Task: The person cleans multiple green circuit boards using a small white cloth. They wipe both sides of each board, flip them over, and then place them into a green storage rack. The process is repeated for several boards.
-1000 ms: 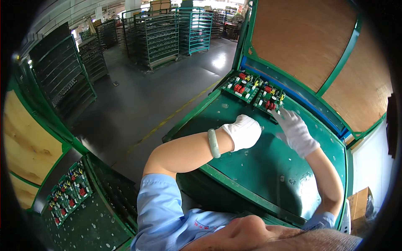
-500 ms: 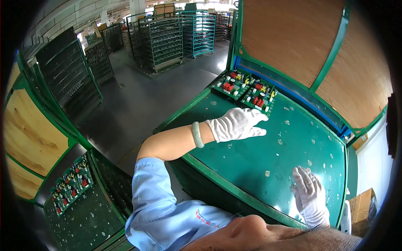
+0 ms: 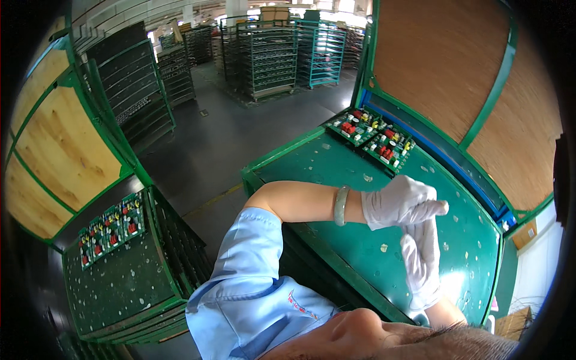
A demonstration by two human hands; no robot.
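Note:
Above the green work table (image 3: 336,240), my left hand (image 3: 401,203) in a white glove is closed, its fingers pinched at the fingertips of my right hand's glove. A pale green bangle (image 3: 341,206) circles my left wrist. My right hand (image 3: 422,261), also in a white glove, points its fingers up and away; they are stretched out and their tips meet the left hand, which partly hides them. Two green circuit boards with red, yellow and white components lie side by side beyond the hands: a left board (image 3: 356,126) and a right board (image 3: 390,147).
A wooden panel in a green frame (image 3: 441,66) stands behind the table. To the left, a lower green cart (image 3: 120,294) carries more circuit boards (image 3: 113,231). Tall racks (image 3: 270,60) stand on the grey floor farther off. A cardboard box (image 3: 513,324) is at the lower right.
My left hand has moved right and nearer, away from the boards, and closed. The right hand has lifted toward it and the two now touch. The view has shifted left.

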